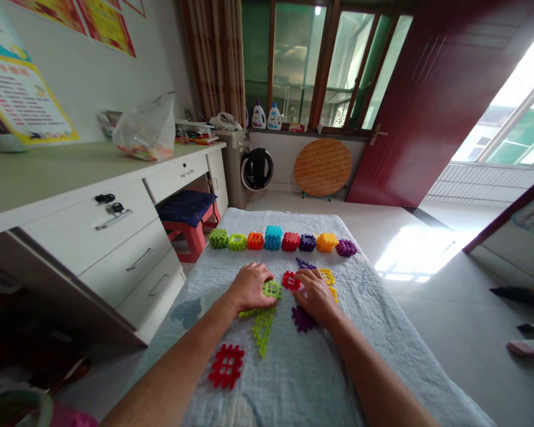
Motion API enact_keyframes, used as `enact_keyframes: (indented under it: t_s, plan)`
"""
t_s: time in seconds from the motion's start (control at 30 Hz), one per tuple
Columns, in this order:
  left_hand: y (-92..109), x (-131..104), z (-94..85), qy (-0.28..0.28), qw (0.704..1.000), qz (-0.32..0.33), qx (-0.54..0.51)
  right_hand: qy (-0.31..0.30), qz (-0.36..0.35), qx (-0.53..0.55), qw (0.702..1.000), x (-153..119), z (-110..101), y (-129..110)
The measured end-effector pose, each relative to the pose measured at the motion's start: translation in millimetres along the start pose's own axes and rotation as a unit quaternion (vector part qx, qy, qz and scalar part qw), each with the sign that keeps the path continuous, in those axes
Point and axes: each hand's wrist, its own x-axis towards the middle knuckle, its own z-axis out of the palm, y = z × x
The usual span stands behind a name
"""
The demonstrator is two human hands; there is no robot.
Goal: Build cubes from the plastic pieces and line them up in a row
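My left hand (250, 287) is closed on a lime-green square interlocking tile (272, 290) with a window-like grid. Beneath that hand lie lime-green triangular tiles (262, 332). My right hand (317, 295) has its fingers closed at a red square interlocking tile (290, 280), just right of the green one, with a small gap between the two. A purple tile (303, 319) lies under the right wrist's inner side. Yellow tiles (328, 276) and a dark purple tile (305, 264) show past the right fingers, partly hidden. Closer to me rests a larger red window tile (226, 366).
Several stacked or cube-shaped tile blocks, among them a tall blue one (273, 237) and a purple one (346, 248), form a row across the far part of the cloth-covered table (289, 385). A white desk (129, 237) and a red stool (190, 222) stand left.
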Motion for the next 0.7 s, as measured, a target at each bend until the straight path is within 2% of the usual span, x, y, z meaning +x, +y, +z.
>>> enact_keyframes:
  t_s: [0.1, 0.17, 0.3, 0.37, 0.43, 0.5, 0.57, 0.7]
  plan:
    - [-15, -3, -21.4, 0.041, 0.999, 0.012, -0.002, -0.003, -0.002, 0.015, 1.0, 0, -1, 2]
    - [-36, -5, -42.2, 0.069, 0.998, 0.011, -0.002, -0.002, -0.001, 0.017, 1.0, -1, -2, 3]
    - [-96, -2, -85.2, 0.121, 0.992, -0.017, 0.023, -0.003, 0.003, 0.019, 1.0, -1, -2, 6]
    - [-128, 3, -99.5, 0.123, 0.991, -0.039, 0.043, -0.003, 0.003, 0.021, 1.0, 0, -1, 8]
    - [-153, 10, -106.6, 0.1, 0.992, -0.054, 0.049, -0.004, 0.001, 0.024, 1.0, 0, -1, 9]
    - [-170, 18, -107.5, 0.077, 0.992, -0.076, 0.058, -0.005, -0.003, 0.026, 1.0, 0, -1, 11]
    - [-180, 25, -104.7, 0.047, 0.991, -0.096, 0.074, -0.004, -0.004, 0.027, 1.0, 0, -1, 13]
    - [-186, 37, -99.0, 0.01, 0.99, -0.101, 0.093, 0.001, 0.005, 0.034, 0.999, -1, -3, 16]
